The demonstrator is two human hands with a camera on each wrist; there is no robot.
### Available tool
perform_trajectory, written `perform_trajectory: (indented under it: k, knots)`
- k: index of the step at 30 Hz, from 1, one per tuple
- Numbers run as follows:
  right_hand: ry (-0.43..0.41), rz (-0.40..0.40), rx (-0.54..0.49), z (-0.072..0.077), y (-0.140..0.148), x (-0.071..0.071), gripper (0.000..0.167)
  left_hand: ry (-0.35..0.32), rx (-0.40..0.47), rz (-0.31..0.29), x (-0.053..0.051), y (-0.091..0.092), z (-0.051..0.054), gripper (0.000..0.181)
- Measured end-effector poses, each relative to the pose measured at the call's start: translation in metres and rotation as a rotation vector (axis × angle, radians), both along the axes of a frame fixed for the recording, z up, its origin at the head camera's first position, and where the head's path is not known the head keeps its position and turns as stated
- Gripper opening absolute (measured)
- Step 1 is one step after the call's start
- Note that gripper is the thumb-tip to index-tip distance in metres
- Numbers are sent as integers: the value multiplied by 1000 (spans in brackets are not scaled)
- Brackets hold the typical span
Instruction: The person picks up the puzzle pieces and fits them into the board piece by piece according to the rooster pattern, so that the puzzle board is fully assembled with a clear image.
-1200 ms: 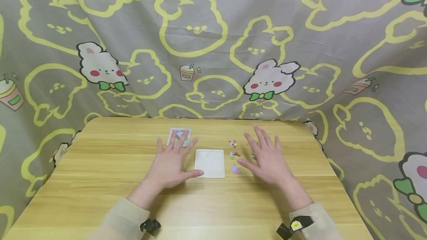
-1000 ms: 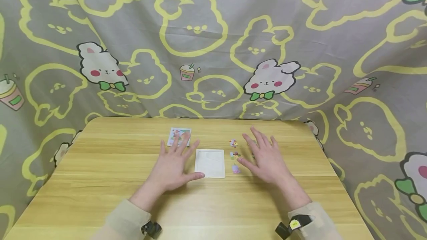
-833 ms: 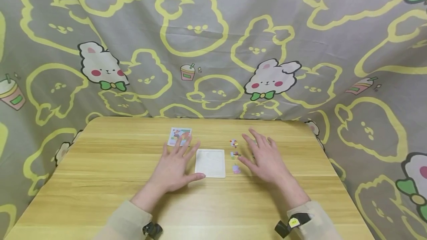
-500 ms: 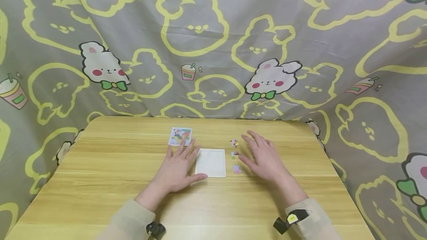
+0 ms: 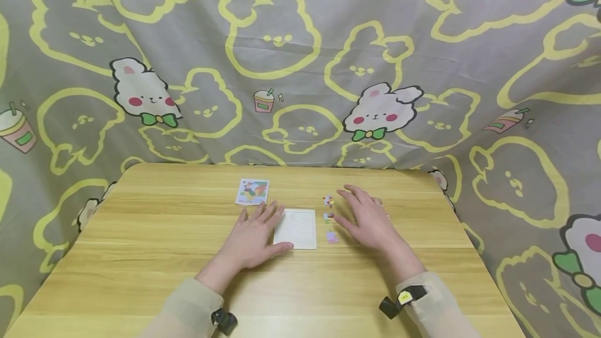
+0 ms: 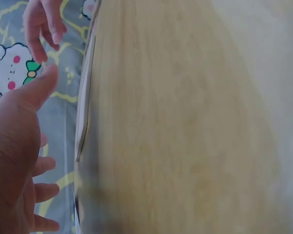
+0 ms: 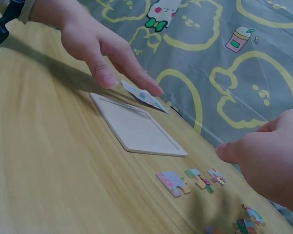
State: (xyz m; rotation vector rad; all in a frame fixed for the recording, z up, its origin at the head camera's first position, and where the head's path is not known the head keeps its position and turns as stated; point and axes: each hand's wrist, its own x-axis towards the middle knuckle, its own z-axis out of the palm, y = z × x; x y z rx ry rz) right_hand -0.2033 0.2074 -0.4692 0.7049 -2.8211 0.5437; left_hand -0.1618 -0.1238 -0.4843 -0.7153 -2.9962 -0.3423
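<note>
My left hand (image 5: 253, 239) hovers with fingers spread at the left edge of a white square puzzle tray (image 5: 295, 229). In the right wrist view a gap shows between that hand (image 7: 95, 51) and the tray (image 7: 141, 129). To the right of the tray, my right hand (image 5: 371, 223) hangs over jigsaw pieces with fingers loosely bent, holding nothing. A lilac piece (image 5: 332, 237), a middle piece (image 5: 328, 218) and a far piece (image 5: 327, 201) lie in a column. More pieces (image 7: 254, 214) lie under the right hand, mostly hidden in the head view.
A picture card (image 5: 252, 192) showing a rooster lies behind the tray, to its left. All of this rests on a wooden table (image 5: 141, 233). A grey patterned curtain (image 5: 291, 67) hangs behind and at both sides.
Both hands have drawn back toward the body, the left also shifting right, the right slightly left. The card, earlier partly covered by the left fingers, now shows almost fully. Tray and pieces stay put.
</note>
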Motion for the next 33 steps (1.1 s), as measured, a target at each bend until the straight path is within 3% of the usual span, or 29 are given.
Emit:
perform_trajectory:
  k: [11,16,25,33]
  knots:
    - [-41,21,-33,-4,-2,-10,66,-33,-20,30,-2,4,-7,99]
    - [-57,24,-52,-7,-1,-13,66,-83,-35,42,-4,4,-7,101]
    - [-86,55,-82,-8,0,-18,66,-153,17,41,-10,0,-10,103]
    - [-131,66,-77,-11,-2,-26,65,-170,59,43,-12,-1,-14,105]
